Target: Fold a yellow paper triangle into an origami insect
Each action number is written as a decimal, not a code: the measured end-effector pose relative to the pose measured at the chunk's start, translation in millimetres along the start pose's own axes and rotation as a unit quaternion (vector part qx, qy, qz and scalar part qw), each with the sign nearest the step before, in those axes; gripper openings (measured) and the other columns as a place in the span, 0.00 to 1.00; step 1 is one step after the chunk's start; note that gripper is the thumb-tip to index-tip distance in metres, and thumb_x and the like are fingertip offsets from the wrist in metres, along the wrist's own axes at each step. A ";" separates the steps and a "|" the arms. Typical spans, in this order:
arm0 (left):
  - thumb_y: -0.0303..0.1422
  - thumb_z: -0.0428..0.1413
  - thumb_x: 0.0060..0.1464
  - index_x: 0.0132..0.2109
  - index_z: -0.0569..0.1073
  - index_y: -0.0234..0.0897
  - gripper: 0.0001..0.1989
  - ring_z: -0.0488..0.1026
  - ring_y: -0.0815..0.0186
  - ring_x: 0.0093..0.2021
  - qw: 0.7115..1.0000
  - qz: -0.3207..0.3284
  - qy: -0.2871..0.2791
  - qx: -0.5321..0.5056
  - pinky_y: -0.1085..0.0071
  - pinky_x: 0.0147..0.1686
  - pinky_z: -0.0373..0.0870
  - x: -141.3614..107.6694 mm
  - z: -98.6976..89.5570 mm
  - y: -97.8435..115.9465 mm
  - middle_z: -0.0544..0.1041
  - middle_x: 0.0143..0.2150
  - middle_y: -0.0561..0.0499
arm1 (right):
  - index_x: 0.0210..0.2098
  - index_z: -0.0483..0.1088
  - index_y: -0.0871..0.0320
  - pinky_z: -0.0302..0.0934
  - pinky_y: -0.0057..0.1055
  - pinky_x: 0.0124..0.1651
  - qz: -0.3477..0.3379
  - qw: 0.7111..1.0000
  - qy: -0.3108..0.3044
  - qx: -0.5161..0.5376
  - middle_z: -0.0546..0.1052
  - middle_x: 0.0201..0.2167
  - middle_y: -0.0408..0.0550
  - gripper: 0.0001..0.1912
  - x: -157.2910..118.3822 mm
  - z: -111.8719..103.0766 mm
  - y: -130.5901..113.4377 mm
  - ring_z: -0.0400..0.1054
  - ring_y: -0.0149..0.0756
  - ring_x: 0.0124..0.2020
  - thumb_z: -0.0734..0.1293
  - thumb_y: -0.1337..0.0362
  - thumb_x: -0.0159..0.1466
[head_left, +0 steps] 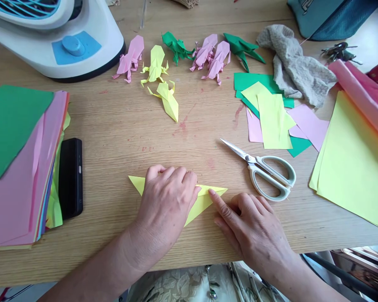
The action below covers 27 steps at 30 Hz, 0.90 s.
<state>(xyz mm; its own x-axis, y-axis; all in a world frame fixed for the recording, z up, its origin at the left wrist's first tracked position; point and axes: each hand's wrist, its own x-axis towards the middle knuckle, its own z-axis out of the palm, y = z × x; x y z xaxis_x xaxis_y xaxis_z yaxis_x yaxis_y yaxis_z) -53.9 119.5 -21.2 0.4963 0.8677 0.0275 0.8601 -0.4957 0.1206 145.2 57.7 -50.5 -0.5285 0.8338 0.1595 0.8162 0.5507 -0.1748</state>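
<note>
A folded sheet of yellow origami paper lies near the front edge of the table, roughly a triangle with a narrow folded strip along its far side. My left hand covers its middle, fingers curled down on the far edge and thumb against the fold. Part of the paper is hidden beneath that hand. At the right corner, the outstretched index finger of my right hand presses on the strip; the other fingers are bent and grip nothing visible. Scissors with pale handles lie slightly open just beyond my right hand.
Folded paper frogs in pink, yellow and green stand at the back. Paper offcuts and a grey cloth lie back right, yellow sheets far right. Left are a paper stack, a phone and a fan.
</note>
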 end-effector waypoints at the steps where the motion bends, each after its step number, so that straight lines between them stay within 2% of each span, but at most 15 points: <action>1: 0.30 0.51 0.65 0.33 0.70 0.38 0.11 0.70 0.60 0.32 1.000 0.001 0.001 0.000 0.60 0.41 0.56 0.1 0.3 0.0 0.72 0.28 0.52 | 0.65 0.62 0.63 0.55 0.36 0.33 0.006 1.000 -0.001 -0.001 0.65 0.31 0.47 0.24 0.3 0.0 0.0 0.60 0.37 0.31 0.60 0.60 0.72; 5: 0.29 0.50 0.66 0.33 0.70 0.38 0.11 0.70 0.61 0.33 1.000 0.004 0.006 -0.003 0.60 0.41 0.55 -0.1 1.2 0.0 0.72 0.29 0.53 | 0.64 0.63 0.66 0.56 0.36 0.35 0.019 1.000 0.004 -0.002 0.66 0.32 0.48 0.24 -1.5 -0.9 0.5 0.61 0.37 0.32 0.59 0.59 0.73; 15: 0.29 0.51 0.65 0.33 0.70 0.38 0.10 0.70 0.61 0.32 1.000 0.000 0.003 -0.003 0.60 0.41 0.56 -0.5 0.5 -0.1 0.73 0.29 0.52 | 0.68 0.58 0.63 0.58 0.38 0.39 0.082 0.996 -0.017 -0.040 0.67 0.34 0.48 0.29 -12.1 -4.1 1.3 0.62 0.39 0.34 0.57 0.53 0.73; 19: 0.28 0.51 0.64 0.32 0.70 0.38 0.10 0.69 0.61 0.32 1.000 0.003 0.010 0.000 0.60 0.40 0.56 -0.3 1.5 -0.2 0.73 0.29 0.52 | 0.71 0.50 0.66 0.60 0.39 0.39 0.102 0.994 0.009 -0.030 0.67 0.35 0.51 0.33 -14.0 -2.1 1.1 0.62 0.41 0.36 0.55 0.53 0.73; 23: 0.28 0.52 0.64 0.32 0.69 0.38 0.10 0.70 0.61 0.32 1.000 0.003 0.011 0.001 0.60 0.40 0.56 -0.8 2.0 -0.3 0.73 0.29 0.52 | 0.72 0.46 0.65 0.61 0.41 0.44 0.059 0.997 0.032 0.023 0.68 0.43 0.56 0.34 -8.1 -1.9 -4.5 0.63 0.43 0.40 0.58 0.57 0.73; 27: 0.30 0.52 0.64 0.33 0.69 0.38 0.09 0.69 0.61 0.33 1.000 0.000 0.007 -0.002 0.60 0.41 0.56 -1.0 2.1 0.4 0.73 0.29 0.51 | 0.69 0.53 0.67 0.61 0.41 0.43 0.013 0.998 0.015 0.060 0.69 0.49 0.59 0.31 3.2 -1.3 -11.2 0.62 0.43 0.41 0.60 0.61 0.71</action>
<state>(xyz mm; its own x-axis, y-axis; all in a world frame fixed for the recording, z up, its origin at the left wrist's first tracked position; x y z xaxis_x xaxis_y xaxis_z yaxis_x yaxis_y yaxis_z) -53.8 118.3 -23.3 0.4941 0.8684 0.0409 0.8598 -0.4951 0.1250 134.7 54.2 -46.7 -0.4979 0.8479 0.1823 0.7950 0.5302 -0.2948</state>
